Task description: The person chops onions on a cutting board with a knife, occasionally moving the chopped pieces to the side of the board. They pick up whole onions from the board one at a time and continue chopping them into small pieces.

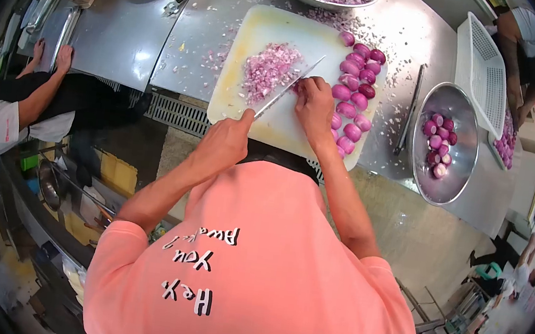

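Note:
My left hand (226,138) is closed round the handle of a knife (290,86), whose blade slants up and to the right across a white cutting board (242,45). Bent fingers of my right hand (315,105) press down on a red onion piece (298,86) just right of the blade; most of that piece is hidden. A heap of chopped red onion (270,70) lies left of the blade. Along the board's right side, peeled red onions (351,68) stand in rows, close to my right hand.
A steel bowl (460,182) with several onions is at right, beside a dark long tool (410,111) and white basket (478,52). A large bowl of chopped onion (326,3) stands behind the board. Another person's hands (63,59) rest on the counter's left edge; one more person (527,31) is at right.

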A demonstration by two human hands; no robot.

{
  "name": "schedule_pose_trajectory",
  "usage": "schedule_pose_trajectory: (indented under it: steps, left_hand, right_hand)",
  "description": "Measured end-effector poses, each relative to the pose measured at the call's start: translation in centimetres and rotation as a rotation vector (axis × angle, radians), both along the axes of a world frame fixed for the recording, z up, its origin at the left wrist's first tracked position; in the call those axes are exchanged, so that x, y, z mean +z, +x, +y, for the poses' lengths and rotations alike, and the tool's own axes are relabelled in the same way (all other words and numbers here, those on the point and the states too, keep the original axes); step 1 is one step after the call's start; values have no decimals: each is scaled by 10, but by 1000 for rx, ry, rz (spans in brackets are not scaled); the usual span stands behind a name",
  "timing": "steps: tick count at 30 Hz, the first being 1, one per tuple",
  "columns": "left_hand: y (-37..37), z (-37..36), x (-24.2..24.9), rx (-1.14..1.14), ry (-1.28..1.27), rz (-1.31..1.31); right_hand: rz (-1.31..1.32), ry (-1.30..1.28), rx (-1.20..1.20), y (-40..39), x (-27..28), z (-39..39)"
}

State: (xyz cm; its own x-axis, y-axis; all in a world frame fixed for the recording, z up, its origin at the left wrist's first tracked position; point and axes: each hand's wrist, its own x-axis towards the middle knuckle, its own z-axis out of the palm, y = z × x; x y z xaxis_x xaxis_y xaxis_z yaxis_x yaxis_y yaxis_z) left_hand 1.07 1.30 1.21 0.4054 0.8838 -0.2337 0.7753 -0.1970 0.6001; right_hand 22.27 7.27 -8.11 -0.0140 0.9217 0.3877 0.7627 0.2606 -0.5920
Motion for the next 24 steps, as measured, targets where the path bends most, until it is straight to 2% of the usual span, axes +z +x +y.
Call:
schedule_pose_trajectory:
  steps: [2, 6, 10, 15, 17, 19, 21, 24]
  left_hand:
    - [0, 1, -20, -18, 36, 20]
    - [0, 2, -6, -17, -1, 29]
    - [-1, -1, -18, -34, 30, 78]
    - [4, -1, 1, -35, 1, 12]
    - [-1, 3, -22, -50, 58, 47]
    - [2, 5, -16, -76, 110, 66]
    - [5, 1, 0, -40, -6, 48]
    - [3, 3, -23, -83, 15, 77]
  right_hand:
    - [14, 29, 2, -3, -1, 4]
    - [30, 15, -28, -4, 1, 1]
    - [30, -4, -40, -5, -1, -3]
    - [65, 25, -52, -1, -7, -7]
    - [88, 21, -54, -5, -9, -7]
    - [70, 36, -35, -2, -9, -7]
    - [85, 43, -51, 0, -10, -11]
    - [124, 52, -43, -4, -7, -9]
